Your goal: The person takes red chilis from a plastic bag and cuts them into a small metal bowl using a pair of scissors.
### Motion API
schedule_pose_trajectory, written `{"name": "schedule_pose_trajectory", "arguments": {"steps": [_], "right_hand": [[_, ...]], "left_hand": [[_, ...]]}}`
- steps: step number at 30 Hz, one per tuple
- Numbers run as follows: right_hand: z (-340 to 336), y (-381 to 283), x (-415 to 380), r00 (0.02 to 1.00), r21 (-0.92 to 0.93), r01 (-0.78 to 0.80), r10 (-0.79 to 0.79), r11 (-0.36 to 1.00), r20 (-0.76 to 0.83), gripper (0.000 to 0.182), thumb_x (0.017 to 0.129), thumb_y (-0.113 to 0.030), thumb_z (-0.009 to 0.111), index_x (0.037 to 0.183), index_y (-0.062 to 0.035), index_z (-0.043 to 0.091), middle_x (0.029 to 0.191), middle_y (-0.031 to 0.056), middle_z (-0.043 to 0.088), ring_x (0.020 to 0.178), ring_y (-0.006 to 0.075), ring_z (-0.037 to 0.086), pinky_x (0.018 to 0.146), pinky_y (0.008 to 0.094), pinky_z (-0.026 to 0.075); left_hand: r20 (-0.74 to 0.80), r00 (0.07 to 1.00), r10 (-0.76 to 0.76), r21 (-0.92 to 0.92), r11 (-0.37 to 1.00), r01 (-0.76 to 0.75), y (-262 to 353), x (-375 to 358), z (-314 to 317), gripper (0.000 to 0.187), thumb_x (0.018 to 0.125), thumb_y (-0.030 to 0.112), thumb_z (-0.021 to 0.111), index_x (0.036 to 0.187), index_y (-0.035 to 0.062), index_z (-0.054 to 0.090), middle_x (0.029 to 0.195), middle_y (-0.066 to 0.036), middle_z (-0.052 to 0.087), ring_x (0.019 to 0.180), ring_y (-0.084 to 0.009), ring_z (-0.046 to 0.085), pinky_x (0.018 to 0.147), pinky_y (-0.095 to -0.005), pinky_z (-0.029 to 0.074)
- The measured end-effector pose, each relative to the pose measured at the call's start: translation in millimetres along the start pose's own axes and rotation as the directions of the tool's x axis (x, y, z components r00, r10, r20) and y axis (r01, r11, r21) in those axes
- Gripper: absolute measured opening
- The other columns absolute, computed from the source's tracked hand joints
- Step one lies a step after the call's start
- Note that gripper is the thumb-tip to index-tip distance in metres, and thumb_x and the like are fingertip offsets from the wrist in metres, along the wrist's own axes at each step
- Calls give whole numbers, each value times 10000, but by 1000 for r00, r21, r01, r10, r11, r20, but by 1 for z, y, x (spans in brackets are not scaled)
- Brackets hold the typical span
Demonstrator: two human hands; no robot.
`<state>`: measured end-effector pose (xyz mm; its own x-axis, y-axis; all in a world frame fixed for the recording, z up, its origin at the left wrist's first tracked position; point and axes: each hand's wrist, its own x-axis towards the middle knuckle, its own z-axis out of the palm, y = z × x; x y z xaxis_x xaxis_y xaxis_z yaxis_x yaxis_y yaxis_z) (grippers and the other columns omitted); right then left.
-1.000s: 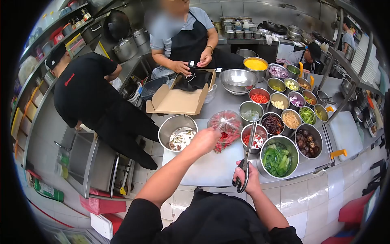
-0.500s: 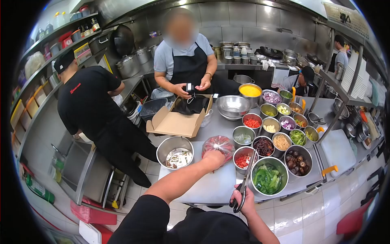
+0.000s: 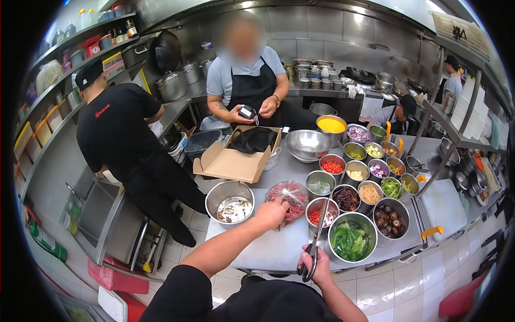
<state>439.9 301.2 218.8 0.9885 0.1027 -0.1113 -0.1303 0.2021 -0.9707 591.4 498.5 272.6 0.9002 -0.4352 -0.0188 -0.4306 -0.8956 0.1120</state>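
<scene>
My left hand [image 3: 272, 213] is on the near left side of a clear plastic bag [image 3: 288, 198] of red contents, its fingers pressed on the plastic. The bag rests on a white cutting board [image 3: 268, 248]. My right hand [image 3: 315, 263] grips black-handled scissors [image 3: 317, 239], whose blades point up and away past a steel pot of chopped red pieces [image 3: 315, 216]. Left of the bag stands a steel pot [image 3: 229, 203] with some brownish bits in it. Beside my right hand is a pot of leafy greens [image 3: 351, 240].
Several steel pots hold ingredients, among them dark mushrooms [image 3: 390, 220]. Behind the bag are an open cardboard box [image 3: 236, 163] and a colander [image 3: 308, 144]. A person in an apron [image 3: 249, 86] stands opposite; another in black [image 3: 115, 123] is at left. More people work at right.
My left hand has shifted slightly left on the bag, its fingers now at the bag's side. My right hand has moved a little left with the scissors. The person opposite has turned the small black object.
</scene>
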Motion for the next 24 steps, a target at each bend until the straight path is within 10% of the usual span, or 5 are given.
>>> {"name": "schedule_pose_trajectory", "arguments": {"steps": [24], "right_hand": [[-2,9,1,1000,-41,-19,19,999,-10,353,894,-188,686,1137,31,553,734,63,638,626,110,604,571,267,491]], "left_hand": [[116,990,85,286,951,-115,-1,5,-1,196,850,148,547,884,51,714,1041,-196,637,847,-317,700,700,-430,572]]}}
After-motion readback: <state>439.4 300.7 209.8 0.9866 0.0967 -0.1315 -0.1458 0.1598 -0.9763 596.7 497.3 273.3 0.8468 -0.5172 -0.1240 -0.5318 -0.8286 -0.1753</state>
